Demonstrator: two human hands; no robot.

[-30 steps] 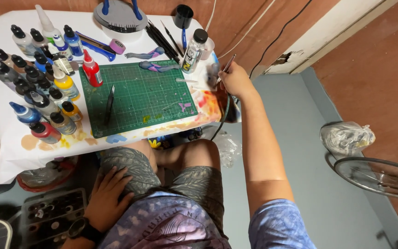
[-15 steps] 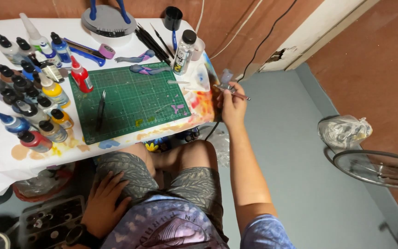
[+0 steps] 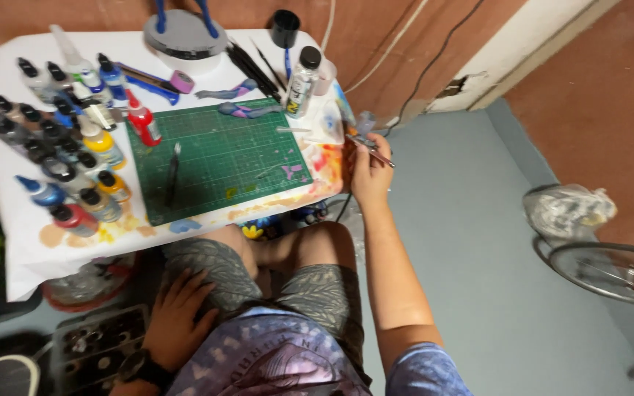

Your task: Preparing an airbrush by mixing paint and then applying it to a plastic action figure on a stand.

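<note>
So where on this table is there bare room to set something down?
The middle of the green mat is bare, between the dark tool and small purple bits. A strip of white cover lies free along the near left edge. The paint bottles crowd the left side, brushes and a clear bottle the back.

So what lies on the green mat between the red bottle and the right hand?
Head view: a dark tool, then bare green cutting mat with small paint smears.
</note>
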